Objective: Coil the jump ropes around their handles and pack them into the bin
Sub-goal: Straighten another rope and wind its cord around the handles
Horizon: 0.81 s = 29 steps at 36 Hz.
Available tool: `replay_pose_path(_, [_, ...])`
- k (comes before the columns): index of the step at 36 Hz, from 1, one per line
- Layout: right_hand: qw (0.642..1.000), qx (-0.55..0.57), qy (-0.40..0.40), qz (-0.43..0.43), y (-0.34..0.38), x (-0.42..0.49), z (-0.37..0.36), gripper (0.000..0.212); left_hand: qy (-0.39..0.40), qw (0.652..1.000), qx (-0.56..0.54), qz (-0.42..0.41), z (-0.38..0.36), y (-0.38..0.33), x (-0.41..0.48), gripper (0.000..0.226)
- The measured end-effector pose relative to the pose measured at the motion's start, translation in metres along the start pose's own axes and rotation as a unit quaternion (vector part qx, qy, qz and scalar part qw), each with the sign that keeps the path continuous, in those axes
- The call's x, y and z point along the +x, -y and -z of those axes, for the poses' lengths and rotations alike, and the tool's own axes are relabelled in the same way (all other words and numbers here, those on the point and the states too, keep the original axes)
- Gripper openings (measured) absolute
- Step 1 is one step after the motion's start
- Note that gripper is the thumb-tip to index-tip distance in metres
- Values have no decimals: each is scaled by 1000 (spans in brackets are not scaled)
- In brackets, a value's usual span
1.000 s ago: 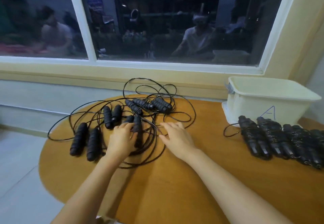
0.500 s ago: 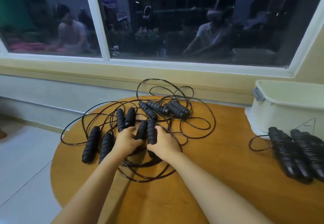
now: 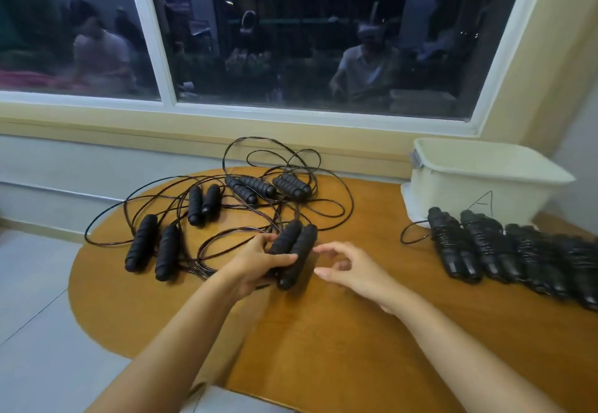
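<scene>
Left hand grips 2 black ribbed foam jump-rope handles side by side low over the wooden desk, long axis running away and slightly right; right hand, empty and loosely curled, sits just right of them.
</scene>
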State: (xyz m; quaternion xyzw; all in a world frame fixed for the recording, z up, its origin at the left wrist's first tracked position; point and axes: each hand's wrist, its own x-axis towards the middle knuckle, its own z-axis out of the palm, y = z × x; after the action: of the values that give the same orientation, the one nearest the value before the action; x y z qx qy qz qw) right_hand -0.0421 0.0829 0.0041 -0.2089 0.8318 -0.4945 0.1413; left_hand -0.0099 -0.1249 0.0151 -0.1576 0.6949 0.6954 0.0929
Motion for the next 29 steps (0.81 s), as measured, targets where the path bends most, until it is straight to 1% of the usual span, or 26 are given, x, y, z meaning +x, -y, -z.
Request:
replay_pose_path(1, [998,-51,-22,13,-8,-9,12,44,28,999,25,4,-4,3,-4,64])
replay_pose_path(4, [977,-196,-77,31,-28,-31,40,68,120,989,84,12,-15,11,-17,54])
replay_pose_path(5, [968,-237,-79,35,-34,-37,46,77,153,983,100,11,-19,14,-20,53])
replay_pose_path(7, [948,-310,-55,42,-42,-49,56,89,214,967,140,5,-28,18,-25,55])
replay_pose_path(9, [931,-360,-20,60,-50,-57,63,89,262,947,187,-1,-38,19,-29,56])
replay_pose_path(10, [923,-377,-2,73,-52,-62,66,83,276,938,210,-3,-43,20,-30,58])
replay_pose_path(12, [912,-399,29,88,-57,-69,70,61,292,925,243,-10,-48,20,-29,59])
replay_pose_path(13, [908,-406,37,92,-60,-71,71,52,296,920,258,-19,-50,19,-30,59])
replay_pose_path(14, [905,-413,40,98,-61,-73,73,48,297,914,276,-31,-52,18,-30,58])
replay_pose_path(16, [898,-427,35,102,-66,-76,75,47,288,894,336,-68,-56,15,-29,59])
replay_pose_path(17, [891,-441,28,104,-67,-77,76,48,279,876,381,-94,-58,12,-30,61])
replay_pose_path(18, [881,-461,22,109,-68,-78,78,47,265,850,439,-123,-62,10,-30,63])
replay_pose_path(19, [869,-481,16,115,-69,-78,79,46,240,811,510,-156,-65,8,-29,66])
replay_pose_path(21, [853,-507,7,121,-72,-78,81,44,179,719,637,-212,-75,6,-30,70])
replay_pose_path(22, [850,-511,2,124,-72,-79,81,44,157,691,666,-231,-80,6,-32,70])
replay_pose_path(23, [848,-515,-2,122,-76,-79,82,43,147,678,678,-242,-86,9,-35,70])
replay_pose_path(24, [844,-523,-10,122,-80,-78,85,43,144,674,681,-247,-91,13,-37,72])
replay_pose_path(27, [834,-540,-27,111,-93,-82,95,43,147,679,675,-248,-102,30,-38,83])
replay_pose_path(29, [823,-555,-34,117,-99,-86,101,44,132,670,678,-271,-106,41,-36,85])
